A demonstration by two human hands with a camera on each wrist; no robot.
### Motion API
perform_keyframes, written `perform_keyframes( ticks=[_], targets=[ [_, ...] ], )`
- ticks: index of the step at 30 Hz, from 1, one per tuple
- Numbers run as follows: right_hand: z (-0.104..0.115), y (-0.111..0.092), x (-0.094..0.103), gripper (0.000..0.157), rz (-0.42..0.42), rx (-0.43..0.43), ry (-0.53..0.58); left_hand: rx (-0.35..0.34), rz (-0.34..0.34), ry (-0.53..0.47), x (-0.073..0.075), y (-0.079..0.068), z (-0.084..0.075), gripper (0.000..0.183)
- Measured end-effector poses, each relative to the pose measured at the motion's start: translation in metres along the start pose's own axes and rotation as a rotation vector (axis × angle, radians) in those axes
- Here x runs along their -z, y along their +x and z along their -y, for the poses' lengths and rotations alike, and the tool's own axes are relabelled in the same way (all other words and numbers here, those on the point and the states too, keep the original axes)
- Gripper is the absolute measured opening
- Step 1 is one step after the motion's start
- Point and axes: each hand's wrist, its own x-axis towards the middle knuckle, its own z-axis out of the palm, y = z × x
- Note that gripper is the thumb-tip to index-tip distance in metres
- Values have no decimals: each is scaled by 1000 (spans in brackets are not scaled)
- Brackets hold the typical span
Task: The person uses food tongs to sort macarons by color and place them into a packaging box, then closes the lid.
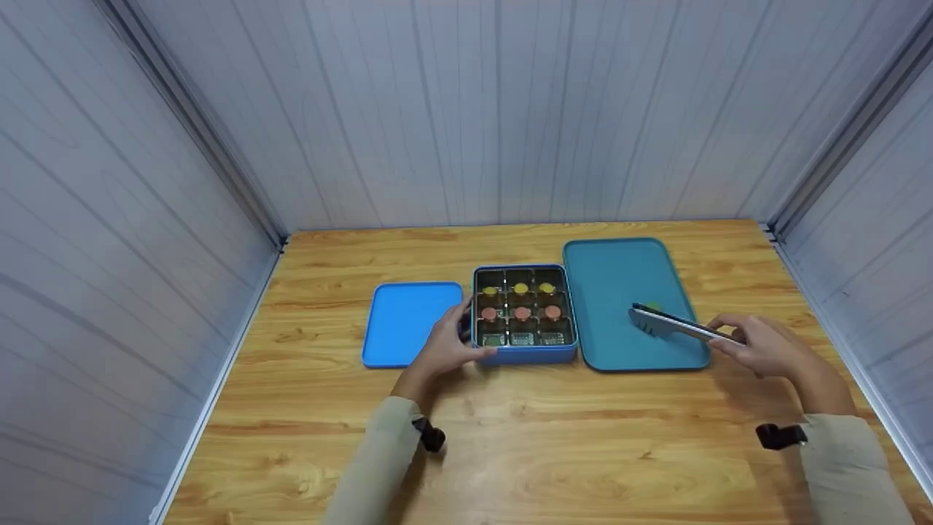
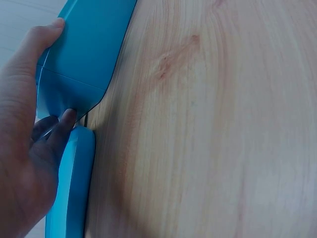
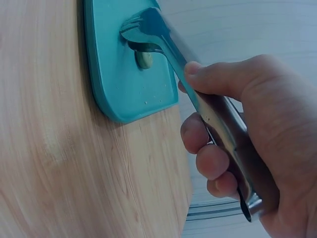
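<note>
My left hand (image 1: 443, 344) holds the front left corner of a blue square box (image 1: 536, 355), thumb on the front wall and fingers at the left side. Inside is a clear divided insert (image 1: 522, 339); yellow pieces (image 1: 520, 289) sit in the back row and pinkish round ones (image 1: 522, 313) in the middle row. With my right hand (image 1: 765, 348) I grip metal tongs (image 3: 220, 119), their head low over a teal tray (image 1: 612, 270). A small green piece (image 3: 143, 60) lies on the tray close beside the tongs' head, partly hidden by it.
A flat bright blue lid-like panel (image 1: 415, 321) lies left of the box. The tray stands against the box's right side. Pale panel walls (image 1: 466, 109) rise behind and on both sides of the wooden table (image 1: 554, 452).
</note>
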Motion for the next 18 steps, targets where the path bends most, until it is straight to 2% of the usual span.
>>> perform_keyframes(
  ticks=[4,18],
  targets=[
    [-1,0,-1,23,-11,23,6,-14,1,-13,0,-1,0,122],
    [-1,2,3,26,6,18,29,-16,-8,8,0,0,-1,124]
  ],
)
